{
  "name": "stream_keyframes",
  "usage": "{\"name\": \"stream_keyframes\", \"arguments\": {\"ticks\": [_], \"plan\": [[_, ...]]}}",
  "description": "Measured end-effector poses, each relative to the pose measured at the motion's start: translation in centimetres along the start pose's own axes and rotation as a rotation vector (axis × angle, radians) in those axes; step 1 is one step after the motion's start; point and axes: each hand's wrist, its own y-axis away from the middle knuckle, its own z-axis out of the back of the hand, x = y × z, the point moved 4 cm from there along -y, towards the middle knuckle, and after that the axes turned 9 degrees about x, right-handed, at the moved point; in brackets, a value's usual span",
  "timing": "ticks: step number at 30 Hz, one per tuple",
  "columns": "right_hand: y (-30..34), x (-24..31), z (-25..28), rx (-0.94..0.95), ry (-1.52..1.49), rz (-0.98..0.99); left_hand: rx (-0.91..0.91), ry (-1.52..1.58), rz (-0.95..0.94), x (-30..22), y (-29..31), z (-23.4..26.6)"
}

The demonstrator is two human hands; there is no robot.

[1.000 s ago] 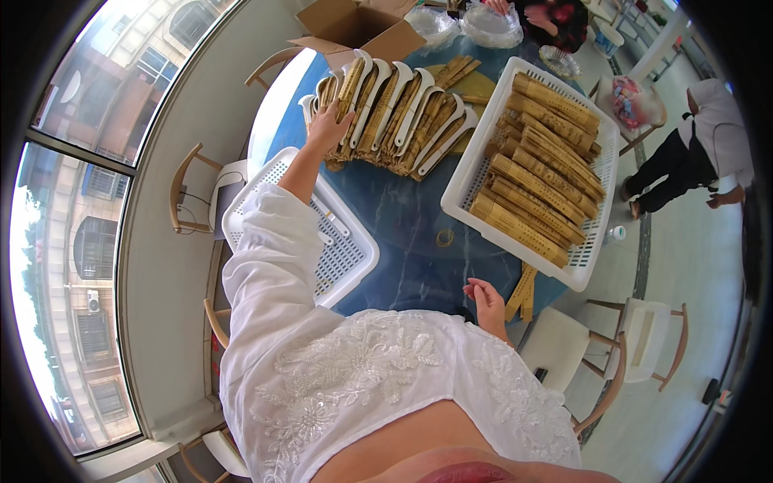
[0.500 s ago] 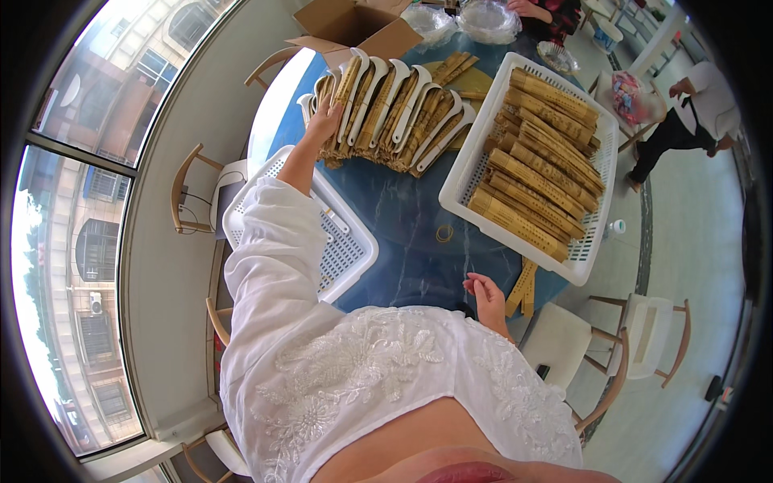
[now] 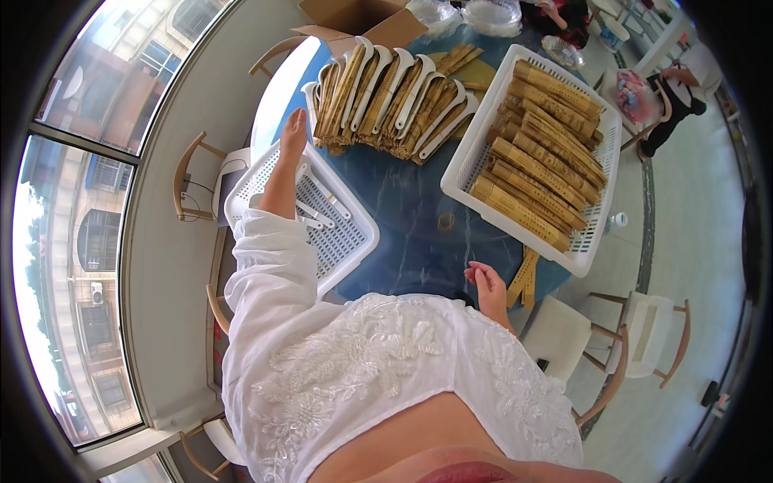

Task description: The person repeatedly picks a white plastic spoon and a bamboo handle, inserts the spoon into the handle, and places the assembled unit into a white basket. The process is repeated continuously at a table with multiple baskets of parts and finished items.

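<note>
My left hand (image 3: 295, 133) is stretched out over the far end of a white plastic basket (image 3: 366, 241), just left of a stacked row. It looks empty, its fingers straight and close together. In that basket lie several white pieces with long handles (image 3: 332, 191), partly behind my forearm. The row is made of yellow-brown bundles of strips (image 3: 348, 88) with white, hook-ended, ladle-like pieces (image 3: 390, 88) standing between them. My right hand (image 3: 488, 290) hovers low by the table's near edge, fingers loosely bent and apart, holding nothing. Beside it lie some yellow strips (image 3: 523, 278).
A larger white basket (image 3: 460, 189) full of yellow-brown bundles (image 3: 547, 153) stands on the right of the blue table (image 3: 403, 258). A thin yellow ring (image 3: 446, 220) lies mid-table. Behind are an open cardboard box (image 3: 362, 22) and plastic-wrapped stacks (image 3: 491, 16). Chairs (image 3: 555, 334) and other people are nearby.
My left hand has come off the stacked row and moved left and nearer, over the left basket, uncovering more white pieces there. My right hand stays put. A person at the right has shifted.
</note>
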Motion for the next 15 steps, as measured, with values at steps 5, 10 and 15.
{"name": "stream_keyframes", "arguments": {"ticks": [5, 10, 15], "plan": [[0.5, -0.8, 0.1, 0.026, -0.031, -0.013, -0.205, 0.017, 0.288, 9.3, 8.5, 7.0], [1.2, -0.4, -0.7, 0.098, 0.012, -0.043, -0.141, -0.372, 0.582, 18.1, 20.6, 10.2], [1.6, -0.8, -1.2, 0.146, 0.029, -0.067, 0.066, -0.381, 0.79, 17.9, 27.4, 5.1]]}}
